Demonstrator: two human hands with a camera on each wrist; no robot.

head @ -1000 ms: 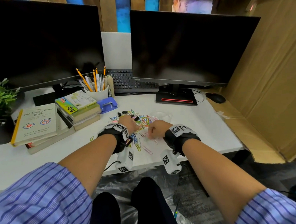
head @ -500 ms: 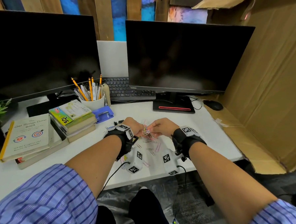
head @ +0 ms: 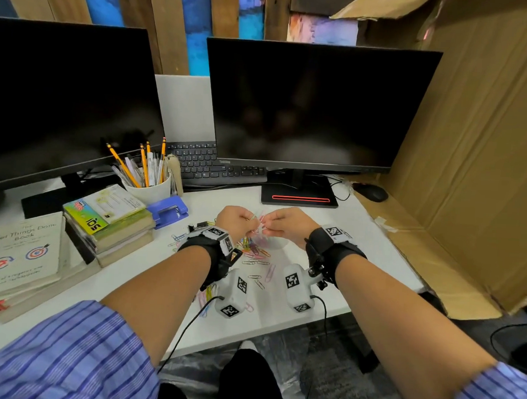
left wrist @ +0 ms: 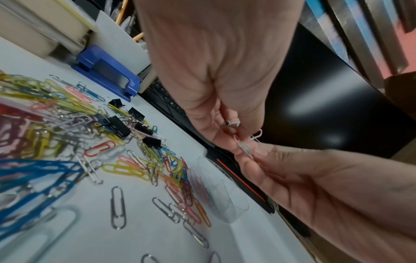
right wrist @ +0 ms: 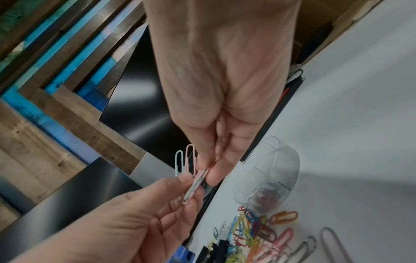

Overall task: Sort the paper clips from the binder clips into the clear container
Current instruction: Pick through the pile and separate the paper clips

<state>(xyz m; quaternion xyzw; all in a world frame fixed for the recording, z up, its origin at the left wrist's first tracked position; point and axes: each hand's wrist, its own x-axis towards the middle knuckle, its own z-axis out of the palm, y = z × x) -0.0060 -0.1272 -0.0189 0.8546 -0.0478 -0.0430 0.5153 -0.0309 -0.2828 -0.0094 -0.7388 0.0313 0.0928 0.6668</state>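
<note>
My left hand [head: 249,221] and right hand [head: 270,225] meet above the white desk [head: 360,250], and both pinch a small bunch of paper clips [head: 259,224]. The right wrist view shows pale blue and pink clips [right wrist: 183,160] sticking up between the left hand [right wrist: 186,185] and right hand [right wrist: 209,170]. The left wrist view shows the same bunch [left wrist: 245,147] between the left hand [left wrist: 236,135] and right hand [left wrist: 252,156]. Below, the clear container [left wrist: 223,195] [right wrist: 270,174] lies on its side with some clips inside. Coloured paper clips [head: 253,250] [left wrist: 67,124] and black binder clips [left wrist: 117,126] [head: 199,225] are strewn on the desk.
A stack of books [head: 108,218], a blue hole punch [head: 167,211] and a pencil cup [head: 148,188] stand to the left. Behind are a keyboard [head: 215,166], two dark monitors and a mouse [head: 371,192]. Cardboard [head: 471,179] walls the right side.
Both hands have lifted off the clip pile on the desk and come together in the air with clips pinched between them. The head view has tilted upward.
</note>
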